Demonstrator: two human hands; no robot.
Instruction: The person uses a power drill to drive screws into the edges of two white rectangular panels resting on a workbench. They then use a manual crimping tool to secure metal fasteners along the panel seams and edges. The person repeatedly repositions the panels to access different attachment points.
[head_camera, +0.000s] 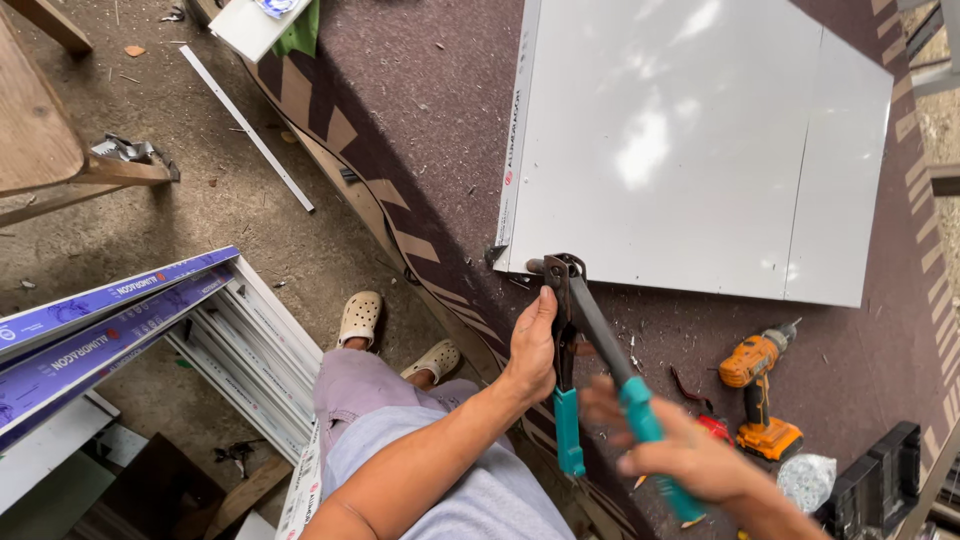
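Head view: both hands' fingers grip riveter (590, 340) handles over dusty brown mat (440, 120).

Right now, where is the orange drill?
The orange drill lies on the dark mat at lower right, just right of the right hand and below the white panel.

Bare forearms, bare hands (535, 345), no sleeves in view. Pale lilac shorts (365, 385) over a light grey-blue top (470, 490). Cream perforated clogs (360, 317) on both feet.
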